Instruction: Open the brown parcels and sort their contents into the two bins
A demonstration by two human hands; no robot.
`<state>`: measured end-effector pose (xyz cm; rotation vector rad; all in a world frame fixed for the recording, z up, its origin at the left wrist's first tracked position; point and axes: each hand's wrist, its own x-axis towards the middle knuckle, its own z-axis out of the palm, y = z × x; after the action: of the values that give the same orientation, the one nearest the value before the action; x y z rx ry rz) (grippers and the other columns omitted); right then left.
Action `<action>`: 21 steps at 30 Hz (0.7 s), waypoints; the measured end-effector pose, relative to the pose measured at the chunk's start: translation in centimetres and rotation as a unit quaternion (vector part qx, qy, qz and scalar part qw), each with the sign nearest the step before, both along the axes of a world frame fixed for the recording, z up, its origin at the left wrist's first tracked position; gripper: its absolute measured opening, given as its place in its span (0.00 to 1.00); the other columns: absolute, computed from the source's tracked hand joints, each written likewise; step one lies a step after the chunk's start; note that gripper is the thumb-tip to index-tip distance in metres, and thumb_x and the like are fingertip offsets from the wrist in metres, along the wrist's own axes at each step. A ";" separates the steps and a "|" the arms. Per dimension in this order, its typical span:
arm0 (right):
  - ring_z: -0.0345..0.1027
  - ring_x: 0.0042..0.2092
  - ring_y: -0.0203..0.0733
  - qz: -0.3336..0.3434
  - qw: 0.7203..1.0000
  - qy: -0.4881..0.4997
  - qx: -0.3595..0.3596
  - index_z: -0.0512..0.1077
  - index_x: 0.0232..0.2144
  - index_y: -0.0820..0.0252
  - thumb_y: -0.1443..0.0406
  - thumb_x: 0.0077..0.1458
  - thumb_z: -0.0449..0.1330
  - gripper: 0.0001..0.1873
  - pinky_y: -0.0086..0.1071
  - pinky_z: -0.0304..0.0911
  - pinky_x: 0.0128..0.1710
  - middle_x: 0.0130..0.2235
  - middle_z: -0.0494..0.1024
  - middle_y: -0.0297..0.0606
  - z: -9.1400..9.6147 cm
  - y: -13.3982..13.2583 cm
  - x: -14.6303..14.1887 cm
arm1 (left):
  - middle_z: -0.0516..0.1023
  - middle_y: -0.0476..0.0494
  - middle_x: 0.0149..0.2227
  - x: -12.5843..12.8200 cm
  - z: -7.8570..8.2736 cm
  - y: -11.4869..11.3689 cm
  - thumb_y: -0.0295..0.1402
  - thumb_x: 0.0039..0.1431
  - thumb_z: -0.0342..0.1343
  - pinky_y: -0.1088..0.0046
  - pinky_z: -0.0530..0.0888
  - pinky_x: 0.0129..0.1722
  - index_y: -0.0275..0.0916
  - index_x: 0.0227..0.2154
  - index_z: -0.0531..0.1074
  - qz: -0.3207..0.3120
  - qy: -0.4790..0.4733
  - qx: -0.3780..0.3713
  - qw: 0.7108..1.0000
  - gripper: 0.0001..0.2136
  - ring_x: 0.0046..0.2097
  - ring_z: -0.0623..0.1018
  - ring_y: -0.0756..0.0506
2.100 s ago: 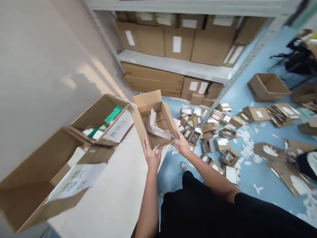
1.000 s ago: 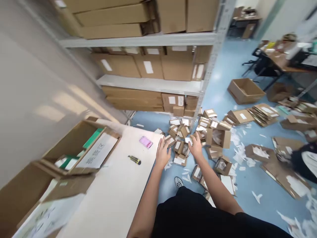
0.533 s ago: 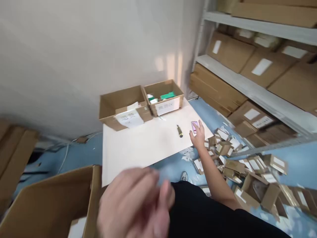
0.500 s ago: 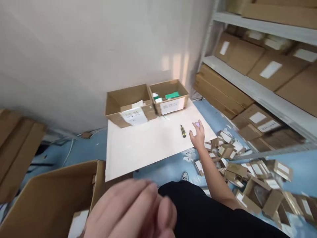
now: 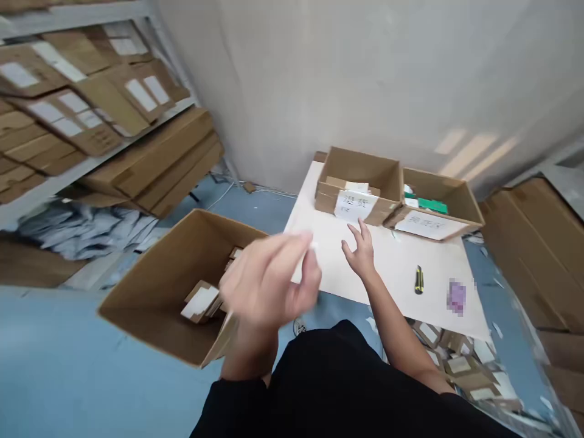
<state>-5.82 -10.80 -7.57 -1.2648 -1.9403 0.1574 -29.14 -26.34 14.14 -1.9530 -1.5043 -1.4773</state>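
My left hand [image 5: 269, 280] is raised close to the camera, blurred, between the large open carton and the white table [image 5: 319, 261]. Its thumb and index fingertips come together in a pinch; a small whitish spot shows there, too blurred to name. My right hand [image 5: 361, 250] is over the table with its fingers apart and nothing in them, just in front of the left box [image 5: 383, 210] with a handwritten label. To its right lie a black-and-yellow utility knife [image 5: 418, 280] and a pixelated purple item [image 5: 456, 297].
A deep open carton [image 5: 150, 298] on the left holds small labelled boxes [image 5: 201, 301]. Beside the left box stands another labelled box [image 5: 460, 207] with green and white packets [image 5: 432, 205]. Shelves of cartons [image 5: 91, 121] rise at left; small boxes [image 5: 465, 365] litter the floor at right.
The view has swung left. My right hand has moved from the purple item at the table's right side toward the left box. My left hand has gone from loosely curled to a pinch.
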 end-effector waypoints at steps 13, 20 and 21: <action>0.50 0.74 0.58 0.268 0.960 -0.029 -0.079 0.61 0.70 0.50 0.56 0.67 0.57 0.32 0.63 0.56 0.70 0.75 0.54 0.46 -1.0 7.7 -20.0 | 0.59 0.37 0.74 -15.9 -15.1 8.7 0.36 0.70 0.54 0.45 0.65 0.70 0.47 0.70 0.62 0.193 -0.006 -0.290 0.937 0.26 0.74 0.59 0.33; 0.50 0.74 0.58 0.360 0.919 -0.013 -0.160 0.57 0.73 0.51 0.59 0.65 0.57 0.36 0.61 0.54 0.71 0.75 0.53 0.47 -5.4 10.6 -26.9 | 0.59 0.39 0.74 -20.9 -16.9 4.9 0.37 0.70 0.53 0.45 0.64 0.71 0.47 0.69 0.63 0.339 -0.057 -0.355 0.869 0.26 0.74 0.60 0.33; 0.50 0.74 0.58 0.372 0.912 -0.014 -0.169 0.57 0.73 0.52 0.59 0.65 0.58 0.37 0.60 0.54 0.71 0.75 0.53 0.48 -5.8 10.8 -27.7 | 0.59 0.39 0.74 -21.3 -16.9 4.3 0.37 0.70 0.54 0.45 0.64 0.71 0.47 0.69 0.63 0.353 -0.064 -0.359 0.862 0.26 0.74 0.60 0.33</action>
<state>-33.53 0.04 -13.33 -0.6514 -2.4027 0.8947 -50.43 -22.06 -2.79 -1.2814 -2.7171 -0.7716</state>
